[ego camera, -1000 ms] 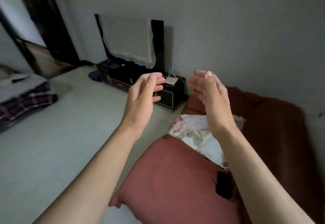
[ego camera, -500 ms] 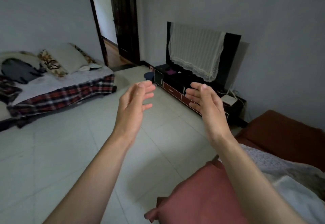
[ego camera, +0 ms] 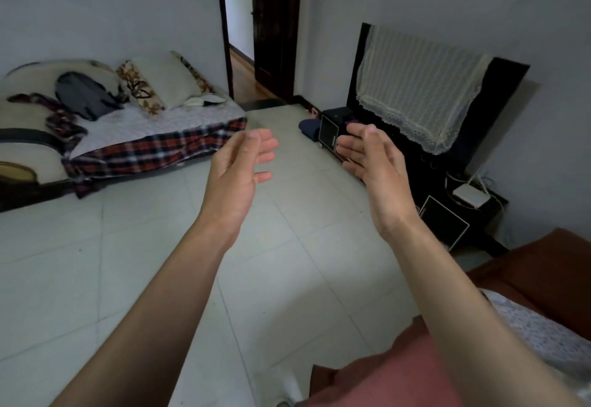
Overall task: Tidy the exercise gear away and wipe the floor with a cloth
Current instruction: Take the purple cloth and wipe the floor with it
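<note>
— Where do we have our hands?
— Both are out ahead of us, above the tiled floor point(ego camera: 160, 262). Our left hand point(ego camera: 238, 170) and right hand point(ego camera: 374, 163) face each other, palms inward, fingers loose and wide, holding nothing and not touching.
— And around us?
— The floor runs from under our arms to the bed point(ego camera: 153, 138) at left, where a grey backpack point(ego camera: 83, 94) lies. At right a lace-draped screen point(ego camera: 415, 102) stands on a dark low cabinet point(ego camera: 447, 182). A reddish blanket point(ego camera: 383, 381) lies under our right arm.
</note>
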A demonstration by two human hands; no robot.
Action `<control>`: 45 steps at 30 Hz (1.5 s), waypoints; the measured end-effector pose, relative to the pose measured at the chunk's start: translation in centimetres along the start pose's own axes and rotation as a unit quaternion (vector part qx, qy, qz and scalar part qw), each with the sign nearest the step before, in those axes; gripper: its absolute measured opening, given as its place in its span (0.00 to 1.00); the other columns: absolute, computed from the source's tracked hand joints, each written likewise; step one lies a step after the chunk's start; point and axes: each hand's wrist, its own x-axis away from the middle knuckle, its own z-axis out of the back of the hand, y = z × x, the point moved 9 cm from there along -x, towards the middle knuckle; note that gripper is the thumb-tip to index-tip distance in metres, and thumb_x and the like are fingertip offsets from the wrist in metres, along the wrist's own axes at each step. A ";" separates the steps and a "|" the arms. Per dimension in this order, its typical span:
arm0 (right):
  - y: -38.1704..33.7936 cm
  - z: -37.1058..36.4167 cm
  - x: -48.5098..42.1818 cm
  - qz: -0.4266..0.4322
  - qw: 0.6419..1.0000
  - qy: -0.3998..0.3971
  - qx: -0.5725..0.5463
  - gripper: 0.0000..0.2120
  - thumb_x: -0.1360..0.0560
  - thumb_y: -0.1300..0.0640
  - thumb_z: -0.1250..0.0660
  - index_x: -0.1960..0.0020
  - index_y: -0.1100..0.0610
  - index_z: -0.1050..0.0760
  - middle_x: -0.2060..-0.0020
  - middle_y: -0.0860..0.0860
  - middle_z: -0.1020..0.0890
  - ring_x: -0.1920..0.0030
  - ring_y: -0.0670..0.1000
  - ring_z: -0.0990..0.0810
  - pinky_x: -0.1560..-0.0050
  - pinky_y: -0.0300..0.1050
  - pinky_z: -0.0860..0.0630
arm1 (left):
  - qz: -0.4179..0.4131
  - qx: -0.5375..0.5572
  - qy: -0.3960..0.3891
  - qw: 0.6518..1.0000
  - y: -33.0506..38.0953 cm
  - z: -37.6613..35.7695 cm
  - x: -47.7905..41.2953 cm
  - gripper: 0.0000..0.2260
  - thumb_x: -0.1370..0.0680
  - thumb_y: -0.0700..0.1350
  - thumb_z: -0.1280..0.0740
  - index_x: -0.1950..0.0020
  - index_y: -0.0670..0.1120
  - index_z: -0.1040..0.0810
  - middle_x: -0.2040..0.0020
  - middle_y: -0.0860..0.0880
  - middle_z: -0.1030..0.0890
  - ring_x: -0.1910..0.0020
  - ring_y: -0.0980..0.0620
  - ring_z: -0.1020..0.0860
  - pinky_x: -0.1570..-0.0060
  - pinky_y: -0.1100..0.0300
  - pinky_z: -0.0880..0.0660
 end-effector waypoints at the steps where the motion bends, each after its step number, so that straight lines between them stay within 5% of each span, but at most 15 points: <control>1: 0.3 -0.7 -0.9 0.001 1.000 -0.003 0.000 0.23 0.22 0.40 0.45 0.37 0.52 0.23 0.42 0.52 0.17 0.41 0.47 0.18 0.34 0.53 0.24 | -0.001 0.000 0.001 1.000 -0.1 0.1 -0.9 0.17 0.15 0.52 0.44 0.36 0.46 0.22 0.41 0.49 0.17 0.41 0.53 0.20 0.39 0.48 0.22; 9: 5.9 -2.8 -11.1 -0.013 1.000 0.013 -0.024 0.21 0.22 0.39 0.45 0.40 0.49 0.22 0.43 0.52 0.17 0.41 0.46 0.18 0.34 0.52 0.24 | 0.008 -0.012 -0.018 1.000 -4.6 -1.4 -11.3 0.16 0.16 0.52 0.44 0.37 0.47 0.22 0.42 0.50 0.17 0.42 0.53 0.19 0.40 0.48 0.22; 23: 16.5 -0.1 -39.9 -0.056 0.995 0.079 -0.035 0.19 0.19 0.41 0.44 0.38 0.50 0.23 0.41 0.51 0.17 0.39 0.46 0.19 0.32 0.53 0.26 | 0.054 -0.023 -0.076 0.995 -14.0 -11.8 -43.0 0.19 0.14 0.51 0.48 0.36 0.47 0.21 0.42 0.51 0.16 0.42 0.53 0.19 0.37 0.49 0.24; 29: 18.7 1.6 -49.7 -0.048 0.993 0.106 -0.019 0.24 0.23 0.41 0.44 0.35 0.51 0.24 0.41 0.50 0.18 0.39 0.45 0.20 0.32 0.50 0.26 | 0.056 -0.007 -0.114 0.992 -18.4 -16.7 -53.6 0.17 0.14 0.51 0.47 0.36 0.49 0.21 0.43 0.53 0.16 0.43 0.54 0.19 0.39 0.49 0.22; 36: 23.6 2.2 -62.9 -0.047 0.988 0.143 0.033 0.19 0.16 0.45 0.47 0.34 0.53 0.24 0.41 0.50 0.18 0.39 0.45 0.20 0.31 0.51 0.27 | 0.074 0.030 -0.142 0.987 -25.3 -21.2 -67.9 0.13 0.16 0.46 0.41 0.36 0.45 0.21 0.45 0.49 0.15 0.44 0.51 0.18 0.38 0.46 0.23; 45: 27.6 1.8 -79.5 -0.049 0.979 0.194 0.034 0.17 0.16 0.46 0.46 0.37 0.52 0.23 0.41 0.51 0.18 0.39 0.46 0.20 0.32 0.50 0.26 | 0.073 0.039 -0.182 0.980 -29.7 -26.4 -86.1 0.14 0.16 0.48 0.42 0.37 0.46 0.20 0.45 0.50 0.15 0.45 0.55 0.18 0.46 0.60 0.20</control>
